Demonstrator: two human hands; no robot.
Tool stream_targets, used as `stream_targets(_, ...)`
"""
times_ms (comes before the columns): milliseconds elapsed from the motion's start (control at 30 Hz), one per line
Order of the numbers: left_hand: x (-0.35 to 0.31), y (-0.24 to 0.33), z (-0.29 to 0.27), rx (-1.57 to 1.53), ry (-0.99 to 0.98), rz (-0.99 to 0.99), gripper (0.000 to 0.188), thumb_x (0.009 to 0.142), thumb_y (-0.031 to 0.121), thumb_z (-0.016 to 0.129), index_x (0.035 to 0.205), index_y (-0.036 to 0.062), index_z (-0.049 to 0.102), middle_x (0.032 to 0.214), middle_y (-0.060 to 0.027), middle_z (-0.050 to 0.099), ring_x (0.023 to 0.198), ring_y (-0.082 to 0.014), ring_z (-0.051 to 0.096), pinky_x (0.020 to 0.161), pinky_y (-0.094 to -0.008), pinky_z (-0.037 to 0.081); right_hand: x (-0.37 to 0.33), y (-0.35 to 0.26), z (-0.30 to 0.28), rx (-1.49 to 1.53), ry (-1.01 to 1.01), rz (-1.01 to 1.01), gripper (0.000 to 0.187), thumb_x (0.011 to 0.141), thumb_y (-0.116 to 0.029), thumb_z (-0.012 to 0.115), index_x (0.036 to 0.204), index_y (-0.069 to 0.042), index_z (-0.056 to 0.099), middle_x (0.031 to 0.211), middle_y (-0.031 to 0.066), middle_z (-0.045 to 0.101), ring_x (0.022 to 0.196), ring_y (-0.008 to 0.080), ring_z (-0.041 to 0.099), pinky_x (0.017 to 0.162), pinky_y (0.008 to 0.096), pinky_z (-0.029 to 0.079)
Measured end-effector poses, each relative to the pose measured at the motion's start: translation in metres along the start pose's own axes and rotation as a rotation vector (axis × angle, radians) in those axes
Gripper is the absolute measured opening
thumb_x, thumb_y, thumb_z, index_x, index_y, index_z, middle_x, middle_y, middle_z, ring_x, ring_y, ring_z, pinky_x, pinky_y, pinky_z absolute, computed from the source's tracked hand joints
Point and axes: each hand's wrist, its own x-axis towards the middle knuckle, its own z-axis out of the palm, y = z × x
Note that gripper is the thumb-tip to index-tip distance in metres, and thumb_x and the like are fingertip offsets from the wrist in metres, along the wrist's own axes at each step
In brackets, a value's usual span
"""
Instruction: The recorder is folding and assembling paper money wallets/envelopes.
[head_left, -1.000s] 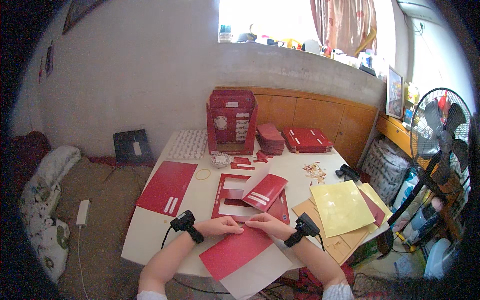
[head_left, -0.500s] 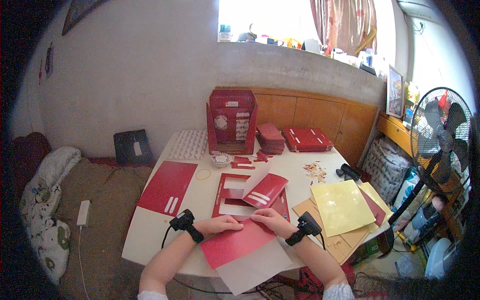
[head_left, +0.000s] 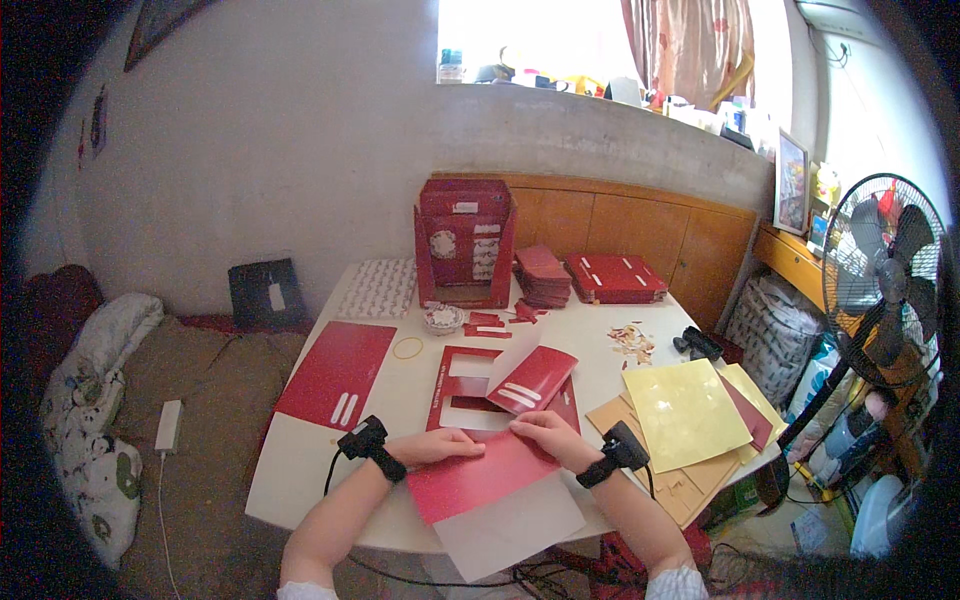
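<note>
A red sheet (head_left: 475,480) with a whitish sheet (head_left: 512,532) folded out from its lower side is held over the table's near edge. My left hand (head_left: 447,447) pinches its upper left edge between thumb and fingers. The upper right edge is pinched by my right hand (head_left: 553,438). Just beyond my hands lies a red card frame (head_left: 452,366) with cut-out windows. On that frame rests a curled red piece (head_left: 540,378) with white slots and a whitish flap.
On the white table (head_left: 310,480) lie a flat red sheet (head_left: 335,370), yellow sheets (head_left: 685,415), a stack of red cards (head_left: 615,278) and small scraps (head_left: 630,343). A red box (head_left: 465,245) stands at the back. To the right is a black fan (head_left: 888,270).
My right hand has moved slightly up and to the right. The red sheet and its whitish part have shifted a little the same way. My left hand has hardly moved.
</note>
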Motion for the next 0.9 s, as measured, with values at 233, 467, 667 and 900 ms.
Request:
stream_targets(233, 0.000, -0.003, -0.010, -0.024, -0.143, -0.015, 0.031, 0.084, 0.031, 0.056, 0.089, 0.0011, 0.063, 0.079, 0.0004, 0.061, 0.067, -0.0045, 0.053, 0.061, -0.0195, 0.043, 0.002, 0.006, 0.000, 0.050, -0.020, -0.086, 0.021, 0.086, -0.023, 0.053, 0.088, -0.003, 0.060, 0.077, -0.0040, 0.056, 0.071, 0.0026, 0.050, 0.061, 0.0169, 0.039)
stream_targets(467, -0.010, 0.012, -0.001, -0.129, -0.061, -0.087, 0.028, 0.084, 0.028, 0.055, 0.087, 0.0012, 0.063, 0.078, -0.0004, 0.062, 0.064, -0.0059, 0.056, 0.059, -0.0195, 0.045, -0.003, -0.002, 0.003, 0.031, 0.003, -0.060, 0.022, 0.085, -0.023, 0.054, 0.089, -0.003, 0.061, 0.077, -0.0043, 0.056, 0.070, 0.0025, 0.049, 0.060, 0.0169, 0.038)
stream_targets(667, 0.002, -0.004, -0.011, -0.110, -0.168, -0.045, 0.030, 0.084, 0.030, 0.056, 0.087, 0.0018, 0.063, 0.077, 0.0017, 0.061, 0.062, -0.0048, 0.054, 0.057, -0.0185, 0.043, -0.004, -0.005, 0.002, 0.014, 0.010, -0.037, 0.022, 0.086, -0.024, 0.053, 0.089, -0.003, 0.060, 0.077, -0.0041, 0.056, 0.068, 0.0025, 0.049, 0.058, 0.0168, 0.039)
stream_targets(900, 0.001, -0.007, -0.020, 0.016, -0.078, -0.075, 0.033, 0.084, 0.033, 0.055, 0.091, 0.0017, 0.064, 0.077, 0.0033, 0.060, 0.065, -0.0033, 0.051, 0.059, -0.0182, 0.041, -0.004, -0.005, -0.001, 0.073, 0.041, -0.068, 0.023, 0.086, -0.024, 0.053, 0.089, -0.002, 0.059, 0.078, -0.0021, 0.057, 0.071, 0.0046, 0.052, 0.063, 0.0183, 0.041)
